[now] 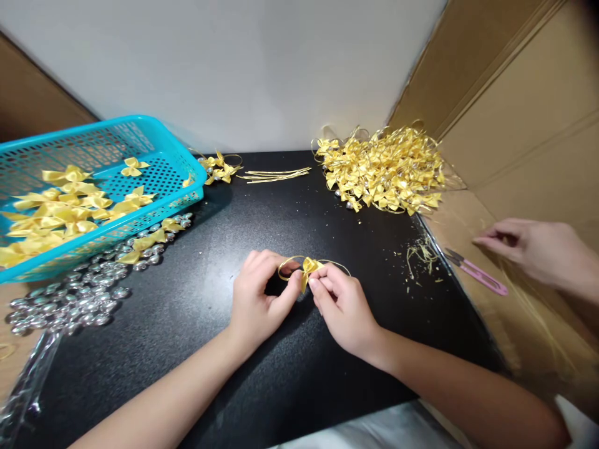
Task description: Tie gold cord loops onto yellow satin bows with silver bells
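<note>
Over the middle of the black table (187, 312), a yellow ribbon bow (309, 268) is pinched between my two hands. A thin gold cord loops out from it on both sides. My left hand (264, 293) grips the bow's left side between thumb and fingers. On the other side, my right hand (346, 305) has its thumb and fingertips closed on the right part of the bow. The fingers hide the bow's back and some of the cord.
A blue basket (187, 156) of yellow bows stands left, beside silver beads (75, 299). Gold cords (276, 174) and a heap of finished-looking bows (384, 171) lie at the back. Right are pink thread snips (484, 277), cord scraps (423, 255) and another person's hand (538, 249).
</note>
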A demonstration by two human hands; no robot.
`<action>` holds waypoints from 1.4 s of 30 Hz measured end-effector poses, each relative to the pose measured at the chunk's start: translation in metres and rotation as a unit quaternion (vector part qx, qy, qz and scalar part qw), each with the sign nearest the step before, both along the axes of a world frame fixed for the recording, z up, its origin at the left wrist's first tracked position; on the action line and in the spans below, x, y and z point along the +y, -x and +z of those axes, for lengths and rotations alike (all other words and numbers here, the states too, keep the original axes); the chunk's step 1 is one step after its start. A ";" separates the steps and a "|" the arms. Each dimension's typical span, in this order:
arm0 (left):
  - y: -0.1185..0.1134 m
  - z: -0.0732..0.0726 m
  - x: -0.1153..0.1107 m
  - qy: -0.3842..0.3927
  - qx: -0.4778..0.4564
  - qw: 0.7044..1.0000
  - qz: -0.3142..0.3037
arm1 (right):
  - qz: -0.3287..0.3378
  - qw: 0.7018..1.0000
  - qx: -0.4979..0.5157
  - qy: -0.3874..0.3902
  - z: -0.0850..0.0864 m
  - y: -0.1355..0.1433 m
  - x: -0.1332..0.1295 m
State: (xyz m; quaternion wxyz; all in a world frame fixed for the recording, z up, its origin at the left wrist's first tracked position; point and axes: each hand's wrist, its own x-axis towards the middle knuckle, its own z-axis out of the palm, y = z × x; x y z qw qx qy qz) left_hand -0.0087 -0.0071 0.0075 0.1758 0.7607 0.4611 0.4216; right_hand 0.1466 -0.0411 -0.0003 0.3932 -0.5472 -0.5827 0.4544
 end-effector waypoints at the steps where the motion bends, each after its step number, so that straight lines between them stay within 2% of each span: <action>1: 0.001 0.000 0.000 -0.001 0.003 1.000 -0.005 | 0.001 1.000 0.000 0.000 0.000 0.000 0.000; 18: 0.001 -0.001 0.001 0.036 -0.013 0.999 -0.032 | 0.022 1.000 -0.021 -0.004 0.002 -0.003 -0.003; 25: 0.000 0.000 0.001 0.037 -0.010 0.999 -0.035 | 0.042 0.993 0.089 0.065 0.001 -0.001 -0.005; 32: -0.001 -0.001 0.000 0.035 -0.008 0.999 -0.038 | 0.038 0.968 0.197 0.150 0.000 0.002 -0.006; 37: -0.001 -0.003 0.000 0.001 0.008 0.999 -0.039 | 0.034 0.951 0.233 0.202 0.005 0.004 -0.004; 42: -0.001 -0.003 0.000 -0.024 0.019 0.999 -0.037 | 0.031 0.944 0.250 0.214 0.006 0.005 -0.003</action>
